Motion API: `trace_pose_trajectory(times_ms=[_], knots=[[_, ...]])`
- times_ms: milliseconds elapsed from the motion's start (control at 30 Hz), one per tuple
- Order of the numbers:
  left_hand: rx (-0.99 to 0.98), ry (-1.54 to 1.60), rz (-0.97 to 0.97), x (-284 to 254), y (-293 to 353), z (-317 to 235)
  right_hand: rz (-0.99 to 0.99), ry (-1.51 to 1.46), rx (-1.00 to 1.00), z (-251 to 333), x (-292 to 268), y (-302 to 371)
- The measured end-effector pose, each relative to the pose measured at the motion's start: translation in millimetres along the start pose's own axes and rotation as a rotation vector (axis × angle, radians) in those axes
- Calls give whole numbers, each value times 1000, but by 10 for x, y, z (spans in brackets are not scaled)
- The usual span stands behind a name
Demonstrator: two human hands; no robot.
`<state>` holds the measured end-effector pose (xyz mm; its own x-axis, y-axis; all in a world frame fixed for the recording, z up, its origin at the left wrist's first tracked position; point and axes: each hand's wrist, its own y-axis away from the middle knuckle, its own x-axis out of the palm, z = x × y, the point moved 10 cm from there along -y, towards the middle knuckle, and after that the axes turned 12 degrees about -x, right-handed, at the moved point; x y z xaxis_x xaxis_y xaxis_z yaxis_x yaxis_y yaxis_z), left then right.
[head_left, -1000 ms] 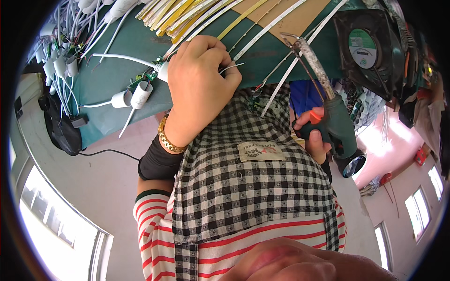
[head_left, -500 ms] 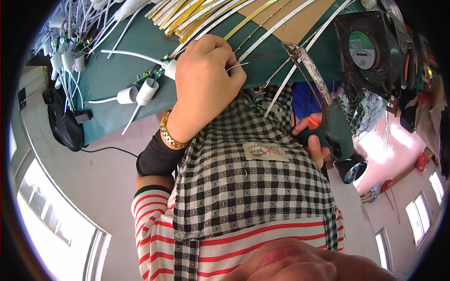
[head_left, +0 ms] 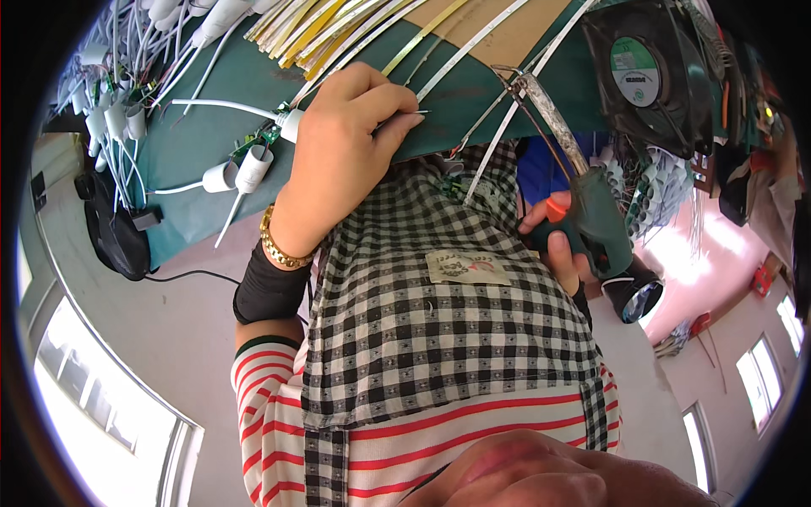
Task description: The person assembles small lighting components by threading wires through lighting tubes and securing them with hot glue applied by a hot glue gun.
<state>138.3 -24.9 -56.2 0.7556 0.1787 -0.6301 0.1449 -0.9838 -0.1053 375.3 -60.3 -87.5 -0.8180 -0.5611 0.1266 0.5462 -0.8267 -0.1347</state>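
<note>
My left hand point(head_left: 342, 152) is over the near edge of the green-covered table, with thumb and fingers pinched together on a thin wire point(head_left: 425, 111). Only the wire's tip shows past the fingertips. Beside that hand lies a white plastic cap point(head_left: 290, 125) with a white cable and a bit of green circuit board. Two more white caps point(head_left: 253, 167) with cables rest just nearer. At the right, my right hand point(head_left: 559, 251) is wrapped round a dark green soldering gun point(head_left: 601, 221), a finger by its orange trigger point(head_left: 556, 208). The gun's metal barrel point(head_left: 553, 118) points away, up and to the left.
Yellow and white light strips point(head_left: 325, 34) lie fanned at the back, some reaching toward my apron. White caps with cables point(head_left: 114, 118) are heaped at far left. A black fan point(head_left: 646, 76) stands at right, near a cluster of pale tubes point(head_left: 655, 194).
My left hand has shifted slightly left, its thumb and fingertips now reaching further out along the wire. The right hand keeps its hold on the soldering gun. The whole view has shifted a little.
</note>
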Motion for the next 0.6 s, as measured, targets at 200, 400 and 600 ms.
trace_pose_trajectory(times_ms=[200, 400, 600], knots=[[-28, -54, -57, 10, 23, -5, 76, 93, 90, -67, -19, 30], [47, -85, -160, 11, 41, -35, -188, 107, 106, -43, -29, 48], [49, -116, -205, 61, 15, -40, -145, 121, 99, -52, -10, 37]])
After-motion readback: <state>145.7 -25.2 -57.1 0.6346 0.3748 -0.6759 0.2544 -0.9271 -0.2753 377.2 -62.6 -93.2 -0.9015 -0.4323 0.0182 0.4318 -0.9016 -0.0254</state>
